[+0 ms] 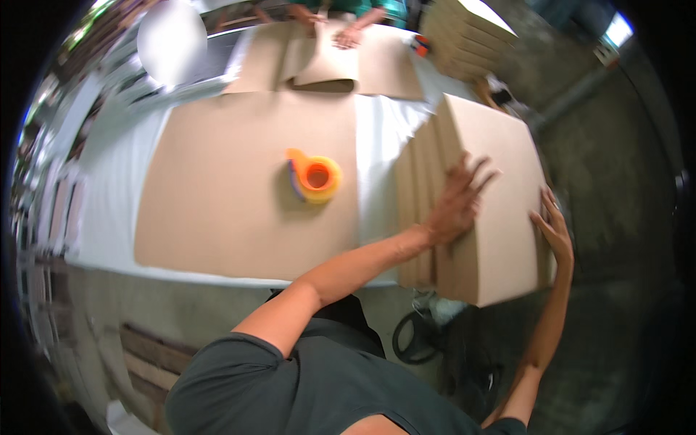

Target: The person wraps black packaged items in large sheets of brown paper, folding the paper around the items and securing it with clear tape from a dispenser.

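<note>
A flat brown cardboard box (500, 167) lies on top of a stack of similar cardboard boxes (415, 210) at the right end of the table. Across its left edge reaches my left hand (458, 201), fingers spread over the top face, the palm by the edge. My right hand (555, 230) rests against the right edge with its fingers stretched out and the thumb toward the top face. Left of the stack, an orange tape dispenser with a tape roll (316, 177) sits on a large flat cardboard sheet (232, 196).
Across the table, another person's hands (346, 36) press on a folded cardboard piece (326, 61). A second box stack (467, 36) stands at the far right, near a small orange and dark object (420, 46). A black wheel-like ring (415, 338) is below the table edge.
</note>
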A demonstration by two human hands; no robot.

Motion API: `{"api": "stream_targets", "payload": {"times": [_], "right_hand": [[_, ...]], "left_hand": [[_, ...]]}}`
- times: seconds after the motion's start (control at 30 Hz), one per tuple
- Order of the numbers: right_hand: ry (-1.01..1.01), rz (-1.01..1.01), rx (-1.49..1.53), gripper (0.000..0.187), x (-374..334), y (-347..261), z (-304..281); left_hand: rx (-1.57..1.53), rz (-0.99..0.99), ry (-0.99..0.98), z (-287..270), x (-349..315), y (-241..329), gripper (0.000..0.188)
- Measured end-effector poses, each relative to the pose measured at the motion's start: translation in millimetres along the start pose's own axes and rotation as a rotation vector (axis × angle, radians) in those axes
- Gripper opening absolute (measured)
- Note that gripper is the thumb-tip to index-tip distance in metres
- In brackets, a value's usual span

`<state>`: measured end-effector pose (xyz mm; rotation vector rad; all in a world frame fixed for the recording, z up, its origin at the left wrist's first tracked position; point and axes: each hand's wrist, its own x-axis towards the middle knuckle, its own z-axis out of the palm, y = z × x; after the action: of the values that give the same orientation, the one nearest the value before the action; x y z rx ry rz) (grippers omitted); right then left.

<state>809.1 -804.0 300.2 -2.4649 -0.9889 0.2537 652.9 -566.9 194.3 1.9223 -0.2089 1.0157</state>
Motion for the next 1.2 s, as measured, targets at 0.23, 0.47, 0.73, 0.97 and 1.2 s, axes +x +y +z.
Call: {"api": "stream_targets", "payload": {"times": [0.23, 0.47, 0.73, 0.97, 1.2], "right_hand": [[0.242, -0.132, -0.491, 0.062, -20, -19, -12], [0.081, -0.537, 0.328, 0.058, 22, -247, 128], [-0.572, -0.759, 0.608, 0.04, 111, -605, 427], [-1.02, -0.903, 0.582, 0.05, 117, -816, 589], [-1.106, -0.979, 0.683, 0.057, 119, -975, 666]], "left_hand": [[0.148, -0.125, -0.158, -142, -72, -24, 0.069], [0.187, -0.785, 0.39, -442, -302, -38, 0.069], [0.176, -1.048, 1.016, -712, -492, 73, 0.069], [-0.027, -0.876, 1.392, -912, -518, 105, 0.084], [-0.064, -0.405, 1.701, -1175, -551, 78, 0.074]]}}
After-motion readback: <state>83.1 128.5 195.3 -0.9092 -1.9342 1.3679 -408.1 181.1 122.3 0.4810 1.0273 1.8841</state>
